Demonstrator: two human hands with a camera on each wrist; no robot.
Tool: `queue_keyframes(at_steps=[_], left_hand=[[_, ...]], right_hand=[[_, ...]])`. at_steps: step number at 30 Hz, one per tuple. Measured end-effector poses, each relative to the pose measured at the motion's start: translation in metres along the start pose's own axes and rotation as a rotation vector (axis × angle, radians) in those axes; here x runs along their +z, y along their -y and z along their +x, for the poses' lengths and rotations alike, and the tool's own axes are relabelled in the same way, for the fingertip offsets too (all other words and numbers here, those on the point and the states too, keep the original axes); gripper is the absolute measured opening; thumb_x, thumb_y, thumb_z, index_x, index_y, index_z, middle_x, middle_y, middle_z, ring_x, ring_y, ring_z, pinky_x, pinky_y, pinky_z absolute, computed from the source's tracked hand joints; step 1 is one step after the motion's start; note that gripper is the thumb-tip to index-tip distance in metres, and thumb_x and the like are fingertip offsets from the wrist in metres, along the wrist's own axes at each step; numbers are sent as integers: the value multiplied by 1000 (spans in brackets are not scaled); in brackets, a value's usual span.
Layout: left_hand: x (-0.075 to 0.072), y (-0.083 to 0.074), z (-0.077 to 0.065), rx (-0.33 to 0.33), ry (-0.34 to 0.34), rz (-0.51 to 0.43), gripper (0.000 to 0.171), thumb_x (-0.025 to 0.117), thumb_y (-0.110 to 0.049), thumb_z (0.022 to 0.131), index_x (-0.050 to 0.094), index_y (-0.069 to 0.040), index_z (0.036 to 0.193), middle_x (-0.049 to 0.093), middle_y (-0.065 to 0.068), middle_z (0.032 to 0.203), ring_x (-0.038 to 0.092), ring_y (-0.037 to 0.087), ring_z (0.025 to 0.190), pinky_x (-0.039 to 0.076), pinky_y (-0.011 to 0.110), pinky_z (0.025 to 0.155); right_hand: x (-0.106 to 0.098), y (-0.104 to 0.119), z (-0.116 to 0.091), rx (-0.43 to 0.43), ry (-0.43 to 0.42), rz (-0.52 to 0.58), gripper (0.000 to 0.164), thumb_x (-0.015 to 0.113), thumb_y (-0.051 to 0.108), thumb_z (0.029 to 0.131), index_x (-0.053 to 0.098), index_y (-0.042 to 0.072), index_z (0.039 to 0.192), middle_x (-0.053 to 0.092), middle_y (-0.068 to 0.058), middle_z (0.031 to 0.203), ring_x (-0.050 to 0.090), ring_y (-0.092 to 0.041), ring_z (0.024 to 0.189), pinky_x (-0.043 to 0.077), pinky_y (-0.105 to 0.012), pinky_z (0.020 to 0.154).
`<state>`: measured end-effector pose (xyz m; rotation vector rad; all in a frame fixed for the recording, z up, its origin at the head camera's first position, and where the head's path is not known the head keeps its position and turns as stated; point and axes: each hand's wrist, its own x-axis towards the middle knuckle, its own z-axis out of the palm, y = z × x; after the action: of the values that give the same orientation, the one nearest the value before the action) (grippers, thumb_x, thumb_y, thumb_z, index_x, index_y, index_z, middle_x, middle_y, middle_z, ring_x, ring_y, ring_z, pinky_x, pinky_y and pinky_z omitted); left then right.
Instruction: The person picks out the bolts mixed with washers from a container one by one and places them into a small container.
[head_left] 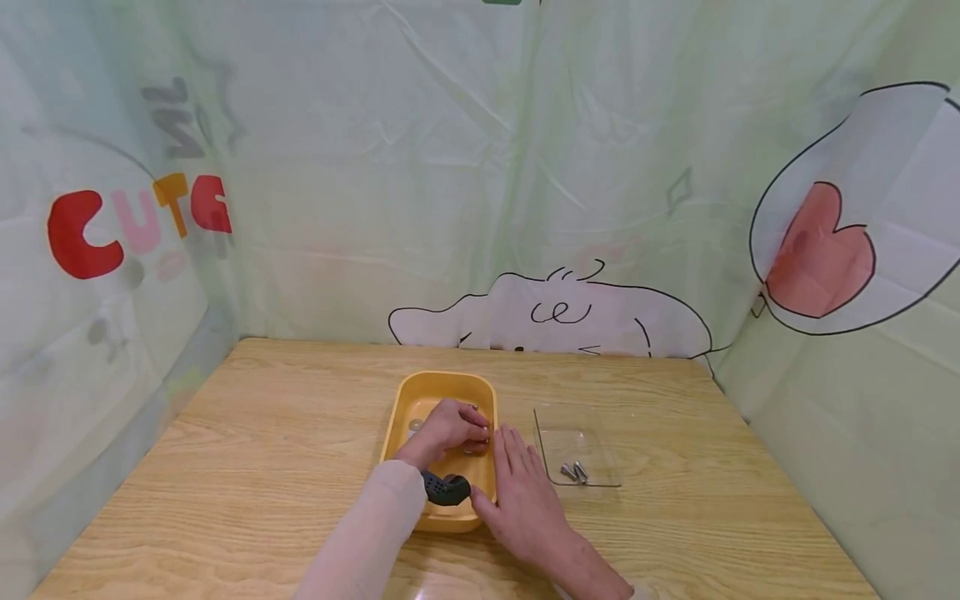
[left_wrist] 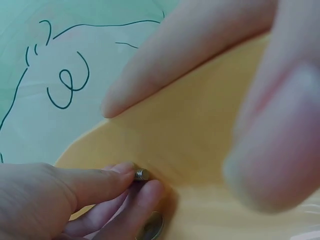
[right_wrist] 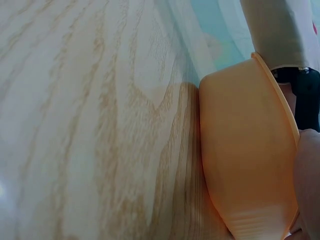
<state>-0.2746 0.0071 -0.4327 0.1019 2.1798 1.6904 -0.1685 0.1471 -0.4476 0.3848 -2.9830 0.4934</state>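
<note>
My left hand (head_left: 447, 427) reaches into a yellow plastic basin (head_left: 405, 521). Between its thumb and finger it pinches a small metal bolt (left_wrist: 142, 174), whose threaded end sticks out near the basin's inner wall. A round metal piece (left_wrist: 152, 226) lies just below those fingers, partly hidden by them. My right hand (head_left: 527, 504) lies along the basin's right side with straight fingers, touching the rim. Its fingers (left_wrist: 275, 155) loom large and blurred in the left wrist view. More small metal pieces inside the basin are partly covered by the left hand.
A clear shallow tray (head_left: 577, 485) with a few metal bolts (head_left: 574, 472) sits right of the basin. Both stand on a wood-grain table (head_left: 300, 417). A printed cloth (head_left: 360, 208) hangs behind and at the sides. A black device (head_left: 447, 489) is on the left wrist.
</note>
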Motion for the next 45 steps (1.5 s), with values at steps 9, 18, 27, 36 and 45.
queue_keyframes(at_steps=[9,18,27,36,45], left_hand=[[-5,0,-1,-2,-8,-18,13,69,-3,90,74,-4,102,72,9,97,74,20,83,61,32,84],[-8,-3,-3,20,10,-43,16,68,-6,92,74,-2,106,73,10,98,75,20,85,61,35,86],[-12,-13,-8,63,27,-32,19,68,-10,92,74,-2,109,75,11,100,74,19,87,60,35,88],[-16,-17,-8,73,35,-80,20,68,-9,92,72,-1,110,72,11,100,74,19,88,56,44,97],[-10,-29,-10,81,50,-139,24,70,-10,91,71,0,114,72,13,105,75,20,91,54,46,98]], right_hand=[[0,2,1,0,7,13,84,47,54,98,20,-1,156,17,-17,165,15,-34,154,18,-56,124],[-1,2,-2,-8,-21,31,85,49,54,98,19,0,156,14,-16,166,14,-33,154,16,-56,124],[-7,0,-4,-46,-54,10,85,45,56,100,19,-2,156,16,-17,165,15,-33,154,18,-56,124],[-20,-10,-9,-33,-83,-12,83,50,50,99,19,-3,155,15,-19,165,15,-34,154,17,-54,125],[-31,-28,-14,-22,-147,-50,84,51,49,100,17,-4,155,17,-20,164,18,-36,153,20,-56,123]])
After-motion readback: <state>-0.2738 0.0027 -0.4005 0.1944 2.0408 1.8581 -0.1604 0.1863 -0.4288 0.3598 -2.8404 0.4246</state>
